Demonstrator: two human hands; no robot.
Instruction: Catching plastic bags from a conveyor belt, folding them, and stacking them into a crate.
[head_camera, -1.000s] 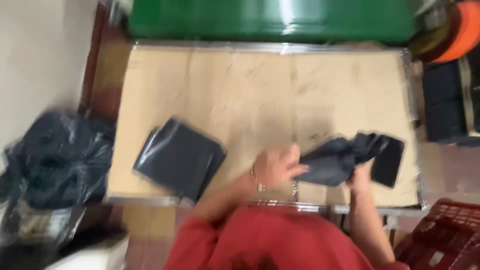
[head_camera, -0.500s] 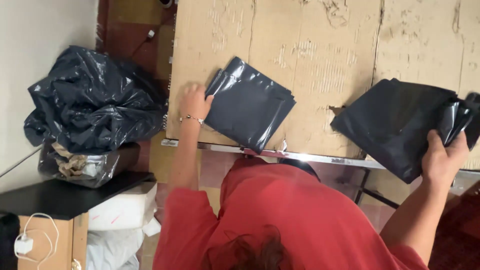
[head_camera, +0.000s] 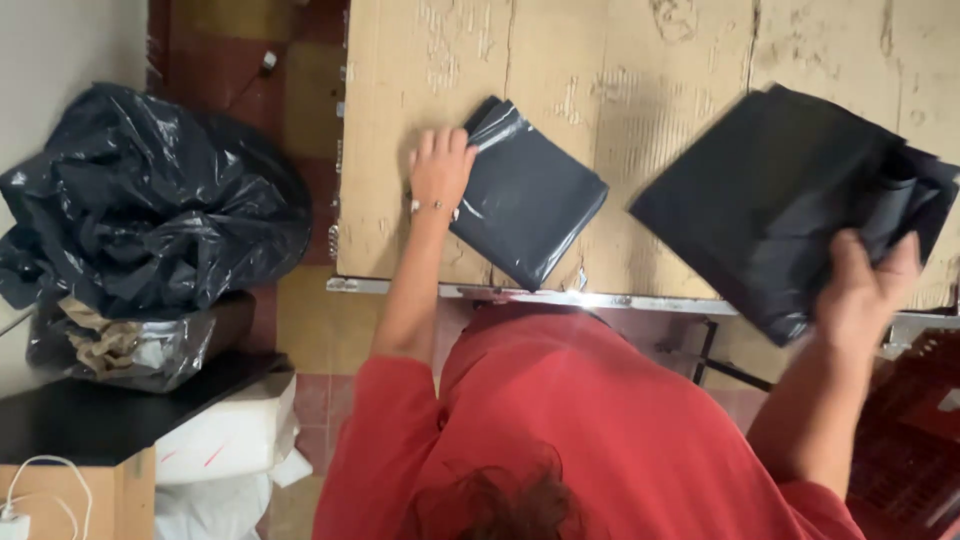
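Your left hand (head_camera: 440, 170) lies flat on the folded black bag (head_camera: 527, 205) at the desk's (head_camera: 640, 90) seven o'clock, pinning it in place, while your right hand (head_camera: 868, 290) grips a second bag (head_camera: 770, 210) at four o'clock, lifted clear.

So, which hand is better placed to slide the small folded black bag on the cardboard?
Probably the left hand: it rests flat at the edge of the folded black bag. The right hand is busy, gripping a larger black bag.
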